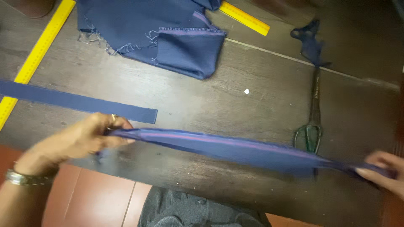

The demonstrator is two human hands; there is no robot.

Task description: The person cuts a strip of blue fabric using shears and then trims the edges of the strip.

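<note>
The left hand (86, 136) pinches one end of a navy fabric strip (235, 148); the right hand (383, 170) pinches the other; the strip stretches taut above the bench's (235, 101) near edge, its long axis running left to right, sloping slightly down rightward.

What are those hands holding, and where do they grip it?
A blue cloth strip, stretched between both hands: the left hand pinches one end, the right hand the other.
</note>
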